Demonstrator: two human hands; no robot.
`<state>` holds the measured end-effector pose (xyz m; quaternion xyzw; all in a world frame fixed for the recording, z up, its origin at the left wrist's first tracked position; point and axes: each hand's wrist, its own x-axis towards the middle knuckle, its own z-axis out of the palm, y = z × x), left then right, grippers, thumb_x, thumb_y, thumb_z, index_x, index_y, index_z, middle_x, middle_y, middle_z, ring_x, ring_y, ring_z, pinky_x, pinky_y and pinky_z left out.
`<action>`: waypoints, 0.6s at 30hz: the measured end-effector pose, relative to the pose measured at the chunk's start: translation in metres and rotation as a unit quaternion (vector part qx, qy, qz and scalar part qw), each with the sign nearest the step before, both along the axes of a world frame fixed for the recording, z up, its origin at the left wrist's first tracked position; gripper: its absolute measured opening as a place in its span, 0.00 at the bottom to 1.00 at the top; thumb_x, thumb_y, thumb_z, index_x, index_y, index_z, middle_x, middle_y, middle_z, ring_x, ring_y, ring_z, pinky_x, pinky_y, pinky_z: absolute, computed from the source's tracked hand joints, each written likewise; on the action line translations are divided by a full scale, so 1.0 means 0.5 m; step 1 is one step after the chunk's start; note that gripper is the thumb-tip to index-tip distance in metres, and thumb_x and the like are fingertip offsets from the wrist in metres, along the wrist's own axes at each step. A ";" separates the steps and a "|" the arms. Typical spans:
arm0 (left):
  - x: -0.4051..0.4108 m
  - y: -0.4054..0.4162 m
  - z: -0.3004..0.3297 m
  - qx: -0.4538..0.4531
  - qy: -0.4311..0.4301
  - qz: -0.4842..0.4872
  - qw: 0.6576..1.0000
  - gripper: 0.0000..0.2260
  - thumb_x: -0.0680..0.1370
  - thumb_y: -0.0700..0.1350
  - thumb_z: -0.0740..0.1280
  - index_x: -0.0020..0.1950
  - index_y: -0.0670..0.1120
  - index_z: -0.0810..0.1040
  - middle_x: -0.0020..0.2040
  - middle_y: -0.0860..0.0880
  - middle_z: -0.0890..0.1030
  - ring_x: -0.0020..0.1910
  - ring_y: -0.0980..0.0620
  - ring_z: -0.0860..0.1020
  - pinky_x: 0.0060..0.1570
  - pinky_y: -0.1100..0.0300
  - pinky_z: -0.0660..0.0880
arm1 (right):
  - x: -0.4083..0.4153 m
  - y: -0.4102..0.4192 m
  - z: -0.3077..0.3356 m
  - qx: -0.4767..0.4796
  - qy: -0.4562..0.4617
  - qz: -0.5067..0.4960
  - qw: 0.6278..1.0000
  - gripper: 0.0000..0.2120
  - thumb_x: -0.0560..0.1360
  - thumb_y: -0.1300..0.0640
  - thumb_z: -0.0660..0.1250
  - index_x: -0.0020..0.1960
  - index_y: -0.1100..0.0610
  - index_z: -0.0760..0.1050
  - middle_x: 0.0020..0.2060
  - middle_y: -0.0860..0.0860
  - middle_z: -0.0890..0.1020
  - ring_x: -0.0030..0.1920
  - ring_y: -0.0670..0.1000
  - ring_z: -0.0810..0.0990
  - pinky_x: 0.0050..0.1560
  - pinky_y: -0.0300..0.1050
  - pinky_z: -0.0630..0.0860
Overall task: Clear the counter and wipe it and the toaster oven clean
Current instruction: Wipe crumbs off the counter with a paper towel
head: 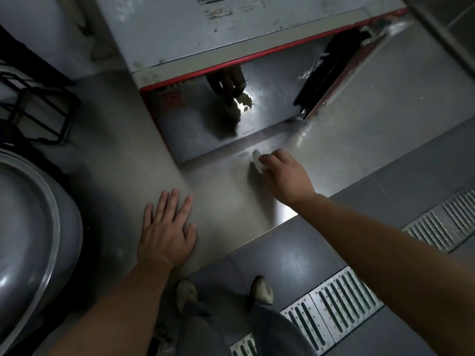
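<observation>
Gripping a small pale cloth (257, 162) against the steel counter (133, 160), the right hand (285, 174) works just before the toaster oven (218, 80) (red-trimmed, smudged, front reflective, long axis running left to right). Nearer than the oven, the left hand (167, 232) lies flat, fingers spread, holding nothing.

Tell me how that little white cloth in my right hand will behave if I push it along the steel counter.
The cloth looks bunched and soft under the right hand, so it is probably floppy and will fold rather than hold shape. It seems small and light. The counter is smooth and shiny, so the cloth should likely slide easily, needing downward pressure to scrub.
</observation>
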<state>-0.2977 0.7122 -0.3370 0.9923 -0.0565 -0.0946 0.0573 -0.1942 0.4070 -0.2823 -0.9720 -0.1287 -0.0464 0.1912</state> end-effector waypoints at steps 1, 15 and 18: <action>0.001 0.000 0.000 0.002 0.005 -0.001 1.000 0.32 0.76 0.60 0.51 0.81 0.55 0.57 0.82 0.47 0.54 0.81 0.46 0.51 0.77 0.41 0.50 | -0.002 0.008 0.010 0.041 0.003 -0.038 0.998 0.12 0.75 0.59 0.68 0.57 0.58 0.79 0.48 0.56 0.78 0.46 0.59 0.78 0.43 0.46 0.75; 0.004 -0.014 0.020 0.027 0.043 0.004 0.999 0.33 0.76 0.60 0.49 0.82 0.54 0.56 0.82 0.47 0.54 0.81 0.46 0.51 0.77 0.40 0.48 | 0.045 -0.089 0.133 0.355 0.223 -0.336 0.843 0.08 0.72 0.64 0.72 0.48 0.57 0.76 0.41 0.58 0.82 0.38 0.58 0.83 0.34 0.51 0.81; 0.012 -0.033 0.042 0.047 0.083 0.014 0.995 0.34 0.77 0.61 0.44 0.82 0.54 0.47 0.83 0.47 0.46 0.81 0.46 0.43 0.77 0.41 0.42 | 0.046 -0.102 0.155 0.326 0.223 -0.334 0.856 0.05 0.74 0.59 0.71 0.47 0.57 0.76 0.38 0.56 0.82 0.34 0.57 0.82 0.33 0.55 0.81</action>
